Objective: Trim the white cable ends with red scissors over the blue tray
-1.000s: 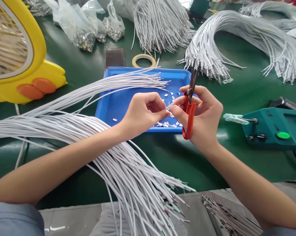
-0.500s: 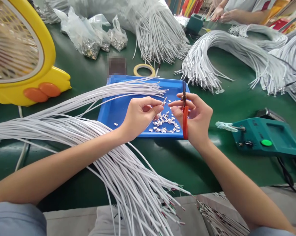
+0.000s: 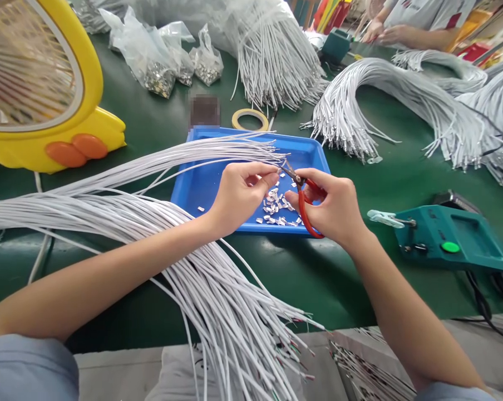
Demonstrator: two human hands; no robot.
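Above the blue tray (image 3: 205, 192), my left hand (image 3: 243, 195) pinches the end of a white cable between thumb and fingers; most of that cable is hidden by the hand. Red-handled scissors (image 3: 305, 206) sit in my right hand (image 3: 333, 206), their blades pointing up and left at the pinched cable end. Small silvery-white pieces (image 3: 279, 207) lie scattered in the tray under my hands. One bundle of white cables (image 3: 218, 149) rests its tips across the tray's far side. A second bundle (image 3: 226, 301) passes under my left forearm towards my lap.
A yellow fan (image 3: 88, 83) stands at the left. Bags of metal parts (image 3: 207, 58), a tape roll (image 3: 250, 120) and more cable bundles (image 3: 347, 106) lie beyond the tray. A green device (image 3: 452, 236) sits at the right. Another person's hands (image 3: 383, 34) are at the far side.
My right hand has turned the scissors from upright, with fingers free near the cable end, to a grip on the handles with the blades at that end. My left hand keeps its pinch.
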